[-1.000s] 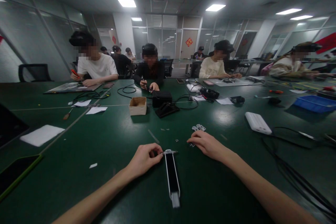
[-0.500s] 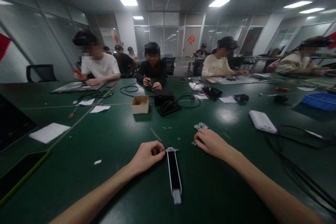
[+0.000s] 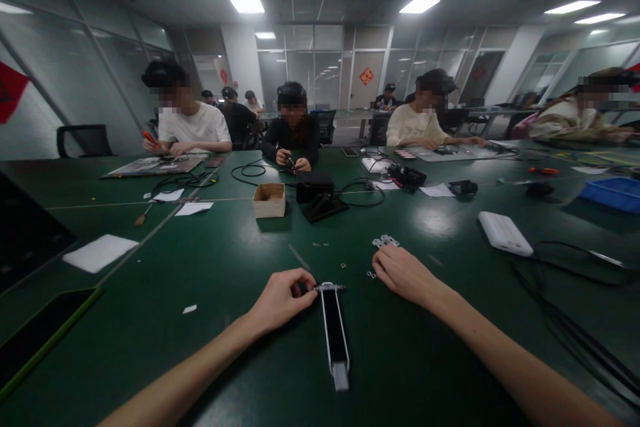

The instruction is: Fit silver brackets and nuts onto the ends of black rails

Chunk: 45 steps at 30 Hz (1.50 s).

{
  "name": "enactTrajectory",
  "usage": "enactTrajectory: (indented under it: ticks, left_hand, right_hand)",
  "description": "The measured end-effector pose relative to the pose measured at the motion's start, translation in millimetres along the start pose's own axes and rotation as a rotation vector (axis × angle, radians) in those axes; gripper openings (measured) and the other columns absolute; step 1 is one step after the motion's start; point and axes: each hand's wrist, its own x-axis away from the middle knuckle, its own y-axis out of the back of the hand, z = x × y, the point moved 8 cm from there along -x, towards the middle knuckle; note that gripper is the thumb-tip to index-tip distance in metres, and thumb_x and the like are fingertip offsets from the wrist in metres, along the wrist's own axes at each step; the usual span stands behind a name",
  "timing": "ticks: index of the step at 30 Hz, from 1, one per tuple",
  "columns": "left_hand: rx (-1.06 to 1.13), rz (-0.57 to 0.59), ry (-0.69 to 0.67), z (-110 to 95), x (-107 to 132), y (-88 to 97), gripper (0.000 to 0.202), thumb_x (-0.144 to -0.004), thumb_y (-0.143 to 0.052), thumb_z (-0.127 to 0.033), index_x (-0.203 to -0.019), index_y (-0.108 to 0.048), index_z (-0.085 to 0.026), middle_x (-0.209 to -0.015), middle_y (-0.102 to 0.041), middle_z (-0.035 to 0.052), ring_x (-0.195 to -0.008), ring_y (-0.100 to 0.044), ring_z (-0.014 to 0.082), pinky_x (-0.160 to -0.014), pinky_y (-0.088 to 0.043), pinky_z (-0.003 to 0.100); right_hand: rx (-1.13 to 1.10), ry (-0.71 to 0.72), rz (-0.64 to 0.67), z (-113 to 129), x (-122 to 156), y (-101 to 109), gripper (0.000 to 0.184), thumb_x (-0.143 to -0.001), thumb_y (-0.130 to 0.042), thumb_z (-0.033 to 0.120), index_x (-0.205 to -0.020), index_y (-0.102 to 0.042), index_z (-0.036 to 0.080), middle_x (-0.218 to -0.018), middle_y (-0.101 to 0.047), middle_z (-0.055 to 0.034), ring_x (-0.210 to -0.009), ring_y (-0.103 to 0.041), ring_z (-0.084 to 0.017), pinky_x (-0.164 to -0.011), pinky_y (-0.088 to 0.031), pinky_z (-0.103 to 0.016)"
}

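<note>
A long black strip with a white frame and metal ends (image 3: 335,333) lies on the green table (image 3: 225,267), pointing away from me. My left hand (image 3: 281,299) is curled with its fingertips pinching the strip's far metal end. My right hand (image 3: 404,273) rests palm down to the right, fingers curled over small metal parts (image 3: 371,274). A small perforated metal plate (image 3: 385,241) lies just beyond it.
A cardboard box (image 3: 269,200), a black device with cables (image 3: 315,195), a white power bank (image 3: 505,233) and a blue tray (image 3: 613,193) sit farther out. Black cables (image 3: 575,333) run at right. White paper (image 3: 100,253) and dark tablets (image 3: 40,330) lie at left. Several people work across the table.
The view has drifted slightly, so everything sits a little further right. Both hands keep their places at the strip and the small parts.
</note>
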Motion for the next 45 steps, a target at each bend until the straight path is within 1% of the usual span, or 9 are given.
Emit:
enactTrajectory:
  ticks: [9,12,18,22,26,31,35,39,45]
  left_hand:
    - [-0.019,-0.201,-0.067,0.1,4.7,13.6,0.017,-0.086,-0.047,-0.022,-0.090,-0.062,-0.016,-0.082,-0.065,0.0019,-0.061,-0.056,0.0123,-0.057,-0.046,0.023]
    - [-0.129,-0.370,-0.283,-17.6,18.0,19.0,0.017,-0.086,-0.044,-0.018,-0.094,-0.058,-0.015,-0.082,-0.062,0.0034,-0.061,-0.056,0.0120,-0.057,-0.047,0.023]
    - [-0.394,-0.522,-0.865,-73.0,57.3,2.7,0.012,-0.088,-0.053,-0.019,-0.099,-0.053,-0.015,-0.083,-0.065,0.0071,-0.067,-0.060,0.0151,-0.062,-0.049,0.027]
    - [-0.438,-0.516,-0.992,-85.1,64.7,-0.8,0.003,-0.091,-0.051,-0.019,-0.091,-0.053,-0.016,-0.074,-0.064,0.0035,-0.059,-0.056,0.0124,-0.057,-0.045,0.026]
    - [-0.436,-0.477,-1.031,-88.4,66.5,-0.4,0.006,-0.093,-0.050,-0.017,-0.093,-0.055,-0.014,-0.073,-0.065,0.0041,-0.059,-0.057,0.0126,-0.057,-0.046,0.026]
    - [-0.424,-0.405,-0.963,-73.7,57.6,-1.9,0.009,-0.091,-0.052,-0.018,-0.098,-0.056,-0.014,-0.077,-0.066,0.0051,-0.062,-0.060,0.0135,-0.058,-0.047,0.026]
    - [-0.415,-0.391,-0.619,-36.3,31.3,13.0,0.010,-0.090,-0.050,-0.023,-0.089,-0.058,-0.017,-0.077,-0.066,0.0041,-0.067,-0.062,0.0140,-0.065,-0.050,0.025]
    - [-0.311,-0.177,-0.303,-2.4,9.7,14.9,0.014,-0.087,-0.051,-0.029,-0.088,-0.060,-0.017,-0.076,-0.063,0.0007,-0.057,-0.055,0.0109,-0.054,-0.045,0.021]
    - [-0.253,-0.002,-0.216,1.1,4.4,5.3,0.014,-0.084,-0.056,-0.027,-0.089,-0.063,-0.017,-0.074,-0.061,-0.0005,-0.060,-0.053,0.0116,-0.056,-0.042,0.021]
  right_hand:
    - [-0.084,-0.006,-0.131,14.6,-1.4,16.1,0.017,-0.090,-0.041,0.015,-0.083,-0.056,0.013,-0.080,-0.056,-0.0083,-0.070,-0.052,-0.018,-0.064,-0.044,-0.031]
    - [-0.163,0.053,-0.168,35.4,0.1,22.4,0.017,-0.092,-0.039,0.016,-0.084,-0.053,0.014,-0.081,-0.055,-0.0079,-0.071,-0.051,-0.018,-0.066,-0.044,-0.032]
    - [-0.553,0.159,-0.182,95.0,7.1,32.7,0.014,-0.094,-0.036,0.016,-0.089,-0.049,0.018,-0.087,-0.055,-0.0068,-0.079,-0.052,-0.017,-0.070,-0.045,-0.031]
    - [-0.706,0.208,-0.167,122.1,10.6,35.8,0.014,-0.093,-0.036,0.015,-0.087,-0.047,0.020,-0.085,-0.056,-0.0057,-0.080,-0.052,-0.017,-0.071,-0.046,-0.030]
    - [-0.687,0.250,-0.199,123.0,11.8,36.5,0.014,-0.094,-0.037,0.017,-0.088,-0.049,0.019,-0.085,-0.057,-0.0058,-0.080,-0.052,-0.017,-0.072,-0.045,-0.030]
    - [-0.600,0.262,-0.232,108.3,13.1,34.7,0.014,-0.095,-0.039,0.021,-0.092,-0.053,0.017,-0.088,-0.060,-0.0070,-0.081,-0.053,-0.018,-0.072,-0.043,-0.032]
    - [-0.491,0.119,-0.181,86.4,8.2,26.8,0.013,-0.092,-0.043,0.019,-0.094,-0.056,0.016,-0.090,-0.061,-0.0072,-0.081,-0.054,-0.019,-0.072,-0.044,-0.033]
    - [-0.403,-0.029,-0.072,68.5,4.0,17.1,0.014,-0.091,-0.045,0.018,-0.097,-0.058,0.016,-0.093,-0.060,-0.0068,-0.081,-0.055,-0.018,-0.070,-0.046,-0.031]
    - [-0.374,-0.066,-0.023,63.5,4.7,10.9,0.017,-0.088,-0.047,0.013,-0.099,-0.059,0.015,-0.095,-0.060,-0.0072,-0.084,-0.055,-0.019,-0.074,-0.047,-0.033]
